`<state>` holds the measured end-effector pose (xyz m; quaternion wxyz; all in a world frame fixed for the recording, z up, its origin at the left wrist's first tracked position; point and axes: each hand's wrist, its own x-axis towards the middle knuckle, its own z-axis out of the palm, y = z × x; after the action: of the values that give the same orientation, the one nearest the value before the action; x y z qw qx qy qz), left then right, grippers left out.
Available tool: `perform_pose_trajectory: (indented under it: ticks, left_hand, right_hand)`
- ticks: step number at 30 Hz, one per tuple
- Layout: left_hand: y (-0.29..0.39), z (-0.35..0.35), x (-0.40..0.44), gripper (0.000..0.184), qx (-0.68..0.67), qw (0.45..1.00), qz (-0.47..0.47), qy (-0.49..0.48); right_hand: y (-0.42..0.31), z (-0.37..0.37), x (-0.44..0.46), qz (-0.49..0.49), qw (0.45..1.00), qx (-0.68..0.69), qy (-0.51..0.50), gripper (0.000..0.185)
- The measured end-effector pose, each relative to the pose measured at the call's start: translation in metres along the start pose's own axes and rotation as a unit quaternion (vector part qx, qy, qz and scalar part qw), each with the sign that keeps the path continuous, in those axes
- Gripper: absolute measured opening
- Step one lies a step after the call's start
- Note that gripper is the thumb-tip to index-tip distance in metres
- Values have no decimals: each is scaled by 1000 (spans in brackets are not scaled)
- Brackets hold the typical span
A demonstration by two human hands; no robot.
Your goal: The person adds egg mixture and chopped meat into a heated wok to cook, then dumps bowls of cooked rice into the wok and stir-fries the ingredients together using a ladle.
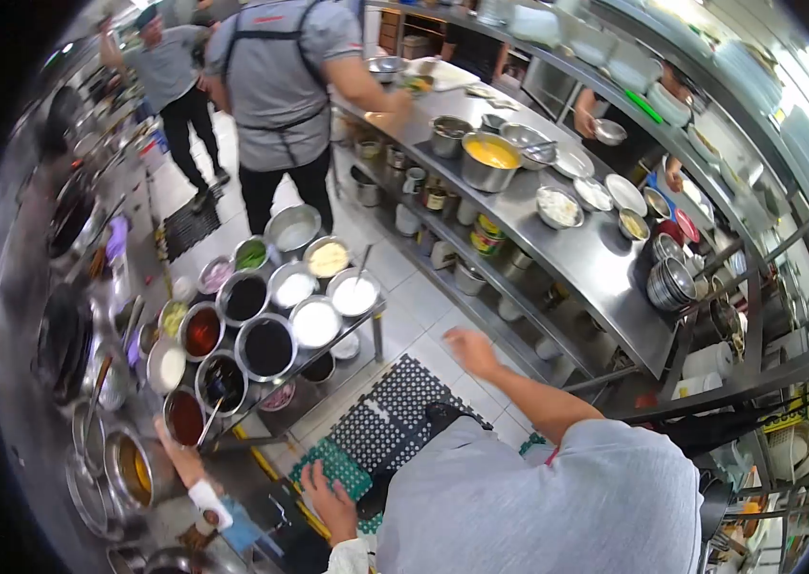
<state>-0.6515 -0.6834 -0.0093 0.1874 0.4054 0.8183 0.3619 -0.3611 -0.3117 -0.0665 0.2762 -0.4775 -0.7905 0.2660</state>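
My right hand [471, 353] reaches out over the aisle, its fingers loosely bent and slightly blurred, with nothing visible in it. It is near the steel counter but apart from it. Lower down, my left hand [330, 499] hangs beside my grey shirt [538, 497], fingers spread, holding nothing I can see. It is above the green mat [332, 467]. Left of it stands a rack of sauce pots, among them a pot of dark sauce [266, 346] and a bowl of red-brown sauce [184, 416] with a ladle handle [208, 421] nearby.
Another forearm [182, 457] with a white band lies near a pot [132, 469]. Two people in grey shirts stand farther up the aisle. The long counter [605, 287] bears a pot of yellow liquid [490, 158], plates and stacked bowls [672, 284]. A black mat [390, 407] covers floor tiles.
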Motion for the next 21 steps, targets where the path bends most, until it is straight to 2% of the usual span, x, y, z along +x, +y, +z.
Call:
perform_pose_trajectory:
  ticks: [1,2,4,5,6,10,12,13,16,18,19,20,21]
  left_hand:
    - [4,11,18,54,12,1000,6,17]
    - [8,24,34,53,23,999,10,35]
    - [35,59,56,53,23,999,15,42]
    - [56,77,69,53,13,999,15,31]
    - [74,92,80,53,3,1000,14,20]
    - [177,164,100,50,-44,996,27,-69]
    - [207,197,99,48,5,988,113,-102]
    - [233,204,97,42,-14,984,121,-128]
    - [250,228,87,35,-36,975,142,-164]
    - [237,237,80,30,-52,980,107,-163]
    - [228,239,77,28,-61,982,85,-157]
    - [220,237,75,27,-68,984,52,-154]
    - [212,235,72,26,-78,986,17,-149]
  right_hand:
    - [46,-34,10,84,992,-43,83,18]
    - [106,-60,25,127,971,-42,197,23]
    - [184,-120,61,224,910,17,350,30]
    - [213,-150,82,269,889,65,365,29]
    - [210,-184,102,323,872,110,352,29]
    - [261,-245,174,390,812,218,377,36]
    - [283,-258,202,386,817,234,359,35]
    - [293,-263,210,384,820,242,348,34]
    - [335,-272,215,349,877,156,291,30]
    - [366,-267,214,319,854,237,336,26]
    - [349,-281,205,336,894,93,282,26]
    - [385,-277,198,262,930,-34,255,29]
    - [404,-261,186,98,905,-221,350,19]
